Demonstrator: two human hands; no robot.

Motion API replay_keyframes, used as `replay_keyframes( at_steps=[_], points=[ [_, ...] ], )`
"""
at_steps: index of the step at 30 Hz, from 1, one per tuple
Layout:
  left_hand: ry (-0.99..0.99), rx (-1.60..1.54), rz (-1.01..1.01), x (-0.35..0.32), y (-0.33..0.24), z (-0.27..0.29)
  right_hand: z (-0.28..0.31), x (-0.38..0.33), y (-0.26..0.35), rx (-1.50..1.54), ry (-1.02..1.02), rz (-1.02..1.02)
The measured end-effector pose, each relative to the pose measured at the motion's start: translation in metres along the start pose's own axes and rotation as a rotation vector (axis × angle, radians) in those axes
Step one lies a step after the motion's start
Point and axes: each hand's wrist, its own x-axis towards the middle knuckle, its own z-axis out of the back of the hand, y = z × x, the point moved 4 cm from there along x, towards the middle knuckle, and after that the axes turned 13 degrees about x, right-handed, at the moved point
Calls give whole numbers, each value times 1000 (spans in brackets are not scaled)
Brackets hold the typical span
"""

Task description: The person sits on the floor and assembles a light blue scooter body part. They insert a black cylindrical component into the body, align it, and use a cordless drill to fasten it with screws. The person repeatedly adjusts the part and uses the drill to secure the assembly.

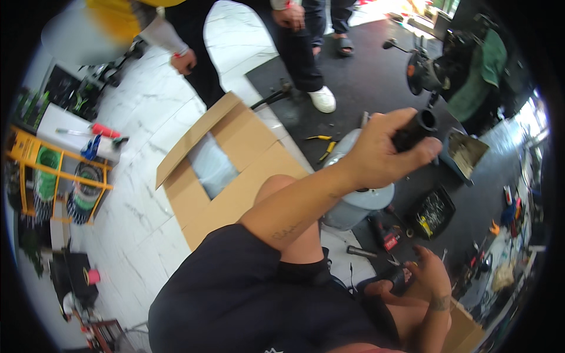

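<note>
My left hand (382, 150) reaches forward with its fingers wrapped round a short black hollow tube (416, 129), its open end upward. Below that hand stands a grey round tub (353, 212), partly hidden by my forearm. My right hand (429, 272) hangs low at the right, fingers bent and apart, with nothing visible in it. It is near my sandalled foot (379, 288). Close by on the floor are a red and black power drill (386, 235) and a dark metal cylinder (361, 252).
An open cardboard box (253, 159) with a plastic-wrapped item lies left. Yellow-handled pliers (328, 150), a black tray (432, 213) of small metal parts and a grey bin (464, 154) are on the dark mat. A motorcycle (429, 70) is far right; people stand ahead, one wearing a white shoe (322, 99).
</note>
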Motion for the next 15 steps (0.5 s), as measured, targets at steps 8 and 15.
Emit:
replay_keyframes(
  at_steps=[8,15],
  points=[
    [13,44,-65,3,-2,1,-3,1,0,25,9,-29],
    [4,62,-105,2,-7,2,-5,1,9,17,7,8]
  ],
)
